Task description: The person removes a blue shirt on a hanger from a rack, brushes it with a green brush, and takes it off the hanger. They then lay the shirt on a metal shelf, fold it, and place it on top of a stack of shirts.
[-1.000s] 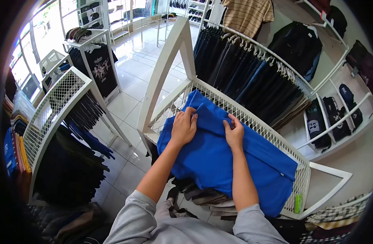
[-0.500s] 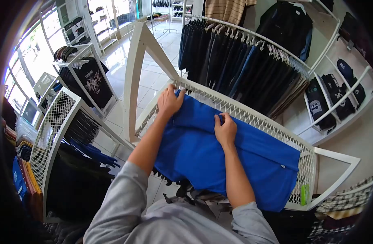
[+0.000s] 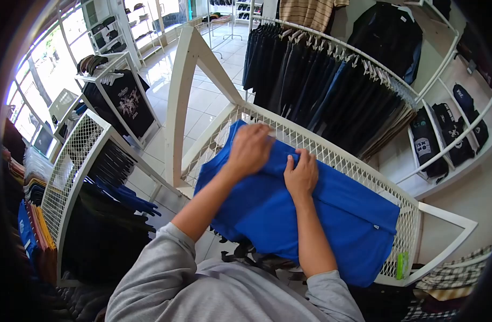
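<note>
A bright blue garment (image 3: 332,220) lies spread on the white mesh top of a clothes rack (image 3: 358,166). My left hand (image 3: 250,150) is closed on the garment's far upper edge and holds a fold of cloth lifted over the rest. My right hand (image 3: 301,174) presses on the garment's middle, fingers curled into the cloth at the fold line. A small white tag (image 3: 376,227) shows near the garment's right end.
A rail of dark hanging trousers (image 3: 321,80) runs behind the rack. A second white mesh rack (image 3: 74,161) with dark and blue clothes stands at the left. Folded clothes (image 3: 444,134) sit on wall shelves at the right. White tiled floor (image 3: 203,96) lies beyond.
My left hand has come back from the garment's far left corner toward the middle, drawing the blue cloth over with it. My right hand has stayed pressed at the fold.
</note>
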### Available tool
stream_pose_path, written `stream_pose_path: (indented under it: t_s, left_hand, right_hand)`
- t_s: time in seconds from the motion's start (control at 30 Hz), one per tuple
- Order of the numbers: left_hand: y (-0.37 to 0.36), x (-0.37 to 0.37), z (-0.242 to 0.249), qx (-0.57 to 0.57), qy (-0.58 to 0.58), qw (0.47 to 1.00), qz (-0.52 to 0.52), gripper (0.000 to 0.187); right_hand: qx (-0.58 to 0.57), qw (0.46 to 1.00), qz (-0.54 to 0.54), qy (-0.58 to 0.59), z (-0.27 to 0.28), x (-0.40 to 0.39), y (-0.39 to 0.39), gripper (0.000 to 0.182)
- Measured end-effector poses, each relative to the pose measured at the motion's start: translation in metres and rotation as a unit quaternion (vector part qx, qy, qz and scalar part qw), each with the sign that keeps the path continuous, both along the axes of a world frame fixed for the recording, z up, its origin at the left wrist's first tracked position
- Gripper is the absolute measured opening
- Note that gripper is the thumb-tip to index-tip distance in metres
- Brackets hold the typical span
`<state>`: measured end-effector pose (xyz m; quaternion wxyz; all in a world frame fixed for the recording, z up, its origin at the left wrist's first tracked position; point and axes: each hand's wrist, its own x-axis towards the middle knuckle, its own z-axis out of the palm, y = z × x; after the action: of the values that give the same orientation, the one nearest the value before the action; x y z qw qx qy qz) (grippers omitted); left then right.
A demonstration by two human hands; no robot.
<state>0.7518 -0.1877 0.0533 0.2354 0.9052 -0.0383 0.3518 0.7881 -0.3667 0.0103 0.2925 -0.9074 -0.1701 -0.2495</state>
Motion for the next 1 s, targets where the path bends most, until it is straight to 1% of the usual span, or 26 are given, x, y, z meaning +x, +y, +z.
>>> stream_pose_path:
  t_s: [0.03,0.1,0.13,0.2,0.23,0.3,0.33,0.43,0.5,0.57,0.63,0.7,0.77,0.83,0.93,0.97,1.0]
  left_hand:
    - [-0.010,-0.009,-0.004,0.033,0.048,0.998,-0.019,0.034]
    - [-0.014,-0.010,-0.046,0.084,0.130,0.988,0.006,0.048]
    - [-0.014,-0.009,-0.049,0.084,0.132,0.988,0.008,0.048]
    - [-0.014,-0.010,-0.054,0.079,0.139,0.987,0.003,0.056]
    - [-0.014,-0.011,-0.055,0.081,0.142,0.987,0.005,0.056]
    - [-0.013,-0.010,-0.053,0.081,0.160,0.984,0.001,0.059]
    - [-0.012,-0.010,-0.051,0.090,0.185,0.979,0.004,0.059]
    - [-0.013,-0.012,-0.048,0.082,0.191,0.978,0.004,0.060]
    - [-0.013,-0.012,-0.047,0.076,0.187,0.979,0.008,0.061]
    - [-0.013,-0.012,-0.046,0.082,0.192,0.978,0.008,0.062]
    - [-0.011,-0.011,-0.043,0.090,0.203,0.975,0.004,0.064]
    - [-0.009,-0.009,-0.040,0.116,0.222,0.968,0.005,0.066]
    - [-0.008,-0.010,-0.038,0.123,0.236,0.964,0.002,0.071]
    - [-0.010,-0.012,-0.033,0.145,0.253,0.957,0.008,0.078]
    - [-0.009,-0.011,-0.034,0.150,0.255,0.955,0.004,0.089]
    - [-0.008,-0.011,-0.033,0.151,0.254,0.955,0.000,0.090]
    - [-0.012,-0.013,-0.029,0.160,0.254,0.954,0.008,0.087]
  right_hand:
    - [-0.016,0.999,-0.007,-0.031,0.006,-0.002,0.001,0.030]
    - [-0.029,0.999,0.025,-0.033,0.018,-0.010,0.000,0.038]
    - [-0.028,0.999,0.028,-0.032,0.015,-0.009,0.001,0.038]
    - [-0.096,0.994,0.048,-0.037,0.005,-0.011,0.003,0.049]
    - [-0.094,0.994,0.050,-0.035,0.002,-0.013,0.003,0.049]
    - [-0.189,0.975,0.028,0.115,-0.001,-0.015,0.004,0.058]
    - [-0.189,0.969,0.035,0.156,0.001,-0.014,0.003,0.063]
    - [-0.188,0.969,0.023,0.156,-0.005,-0.010,0.002,0.065]
    - [-0.170,0.974,0.010,0.146,-0.009,-0.008,0.001,0.067]
    - [-0.170,0.977,0.025,0.129,-0.006,-0.009,0.001,0.066]
    - [-0.151,0.984,0.021,0.094,-0.012,-0.008,0.003,0.064]
    - [-0.124,0.988,0.016,0.087,-0.015,-0.007,0.005,0.063]
    - [-0.098,0.990,0.036,0.093,-0.015,-0.009,-0.002,0.065]
    - [-0.087,0.988,0.042,0.120,-0.011,-0.009,-0.020,0.072]
    - [-0.074,0.989,-0.013,0.124,-0.012,-0.020,-0.072,0.075]
    - [-0.104,0.986,-0.047,0.125,-0.006,-0.027,-0.100,0.075]
    - [-0.134,0.980,-0.077,0.125,-0.001,-0.035,-0.128,0.076]
